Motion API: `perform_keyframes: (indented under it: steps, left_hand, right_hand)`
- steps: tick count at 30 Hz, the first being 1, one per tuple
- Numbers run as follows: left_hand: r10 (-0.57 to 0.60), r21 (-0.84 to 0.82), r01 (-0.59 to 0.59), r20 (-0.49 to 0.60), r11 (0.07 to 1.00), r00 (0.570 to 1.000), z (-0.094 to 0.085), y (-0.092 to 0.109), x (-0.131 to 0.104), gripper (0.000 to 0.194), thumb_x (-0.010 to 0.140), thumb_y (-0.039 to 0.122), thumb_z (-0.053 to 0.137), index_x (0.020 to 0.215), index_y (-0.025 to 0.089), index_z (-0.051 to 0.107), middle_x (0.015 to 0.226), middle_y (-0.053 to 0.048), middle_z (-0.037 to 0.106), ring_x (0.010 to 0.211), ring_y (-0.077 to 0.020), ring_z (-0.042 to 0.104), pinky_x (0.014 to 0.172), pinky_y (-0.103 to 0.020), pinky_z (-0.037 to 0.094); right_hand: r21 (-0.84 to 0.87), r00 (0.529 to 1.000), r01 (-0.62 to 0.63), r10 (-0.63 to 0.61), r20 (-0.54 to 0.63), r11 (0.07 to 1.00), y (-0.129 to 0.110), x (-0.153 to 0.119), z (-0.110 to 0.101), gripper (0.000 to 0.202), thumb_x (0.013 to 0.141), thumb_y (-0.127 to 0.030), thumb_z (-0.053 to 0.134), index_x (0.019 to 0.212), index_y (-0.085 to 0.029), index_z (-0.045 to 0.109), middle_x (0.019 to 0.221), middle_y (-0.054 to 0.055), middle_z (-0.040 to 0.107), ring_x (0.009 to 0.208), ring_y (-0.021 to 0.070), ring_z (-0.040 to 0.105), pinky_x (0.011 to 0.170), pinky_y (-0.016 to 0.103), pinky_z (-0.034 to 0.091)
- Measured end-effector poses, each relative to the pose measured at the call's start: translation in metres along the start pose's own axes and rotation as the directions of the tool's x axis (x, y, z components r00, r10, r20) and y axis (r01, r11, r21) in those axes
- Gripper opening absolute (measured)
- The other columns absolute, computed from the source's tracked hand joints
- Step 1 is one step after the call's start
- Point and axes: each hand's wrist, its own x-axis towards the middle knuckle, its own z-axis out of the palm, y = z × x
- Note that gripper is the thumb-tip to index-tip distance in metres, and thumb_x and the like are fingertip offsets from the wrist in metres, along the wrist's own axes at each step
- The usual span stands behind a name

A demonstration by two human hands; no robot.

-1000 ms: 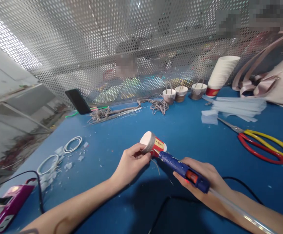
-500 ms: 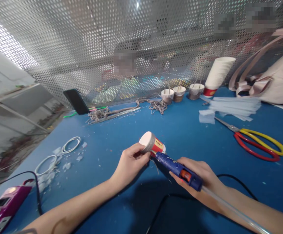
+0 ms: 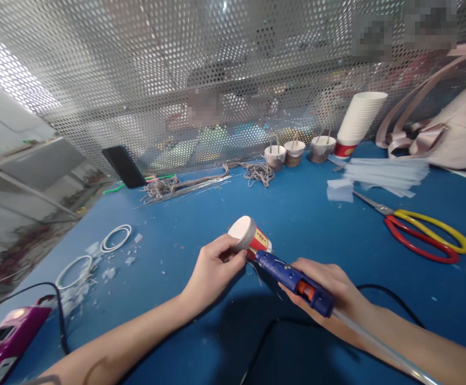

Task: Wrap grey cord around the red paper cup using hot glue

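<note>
A small red and white paper cup (image 3: 262, 240) lies tilted on its side in my left hand (image 3: 213, 267), which is closed around its bottom end. Grey cord is wound about that end of the cup, and a loose strand hangs below. My right hand (image 3: 333, 283) grips a blue hot glue gun (image 3: 287, 274), with a clear glue stick (image 3: 381, 345) sticking out of its back. The gun's nozzle points at the cup's side beside the cord, close to my left fingertips; whether it touches is hard to see.
Scissors (image 3: 417, 230) with red and yellow handles lie at right, near white strips (image 3: 385, 174). Cord-wrapped cups (image 3: 292, 153), a cup stack (image 3: 359, 123), grey cord (image 3: 259, 173) and a phone (image 3: 123, 167) line the back. White rings (image 3: 115, 238) and a purple power strip (image 3: 20, 334) are left.
Almost nothing differs. Both hands, the cup and the glue gun hold nearly the same position; the whole view has shifted very slightly.
</note>
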Motion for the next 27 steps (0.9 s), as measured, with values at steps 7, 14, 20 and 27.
perform_keyframes:
  steps: [7,14,20,27]
  left_hand:
    - [0.04,0.003,-0.04,0.0,0.999,0.999,-0.001,-0.0025,0.0003,0.012,0.074,0.021,0.056,0.068,0.014,0.064,0.064,0.001,0.058,0.056,-0.0101,0.05,0.055,-0.021,0.04]
    - [0.059,-0.007,-0.059,-0.006,0.998,0.998,0.0,-0.0018,0.0008,0.014,0.073,0.023,0.056,0.065,0.014,0.064,0.063,0.0,0.058,0.055,-0.0103,0.049,0.053,-0.021,0.039]
    - [0.062,-0.005,-0.062,-0.003,0.998,0.998,-0.0013,-0.0029,0.0009,0.013,0.074,0.023,0.056,0.067,0.014,0.062,0.062,0.001,0.057,0.055,-0.0104,0.049,0.053,-0.021,0.039]
    - [0.078,-0.008,-0.078,-0.012,0.997,0.997,-0.0024,-0.002,0.0016,0.012,0.074,0.021,0.056,0.066,0.014,0.062,0.064,0.001,0.057,0.054,-0.0093,0.048,0.052,-0.02,0.039]
  right_hand:
    - [-0.02,0.998,-0.041,0.04,-0.04,0.999,-0.002,0.0012,-0.0037,0.007,0.08,-0.02,0.056,0.087,-0.021,0.054,0.068,-0.001,0.06,0.054,0.0105,0.054,0.052,0.022,0.039]
    - [0.04,0.999,0.012,-0.01,-0.051,0.999,-0.0033,0.0003,0.003,0.005,0.079,-0.015,0.053,0.082,-0.019,0.054,0.066,-0.002,0.059,0.053,0.009,0.053,0.051,0.021,0.037]
    - [0.002,0.995,-0.025,0.025,-0.1,1.0,-0.0039,0.0023,-0.0037,0.006,0.08,-0.017,0.057,0.085,-0.02,0.055,0.067,-0.003,0.059,0.053,0.0086,0.052,0.052,0.02,0.039]
    - [0.006,0.997,0.001,0.0,-0.078,1.0,-0.0042,0.0021,-0.0026,0.003,0.08,-0.018,0.056,0.082,-0.019,0.055,0.065,-0.003,0.058,0.051,0.0083,0.052,0.05,0.02,0.037]
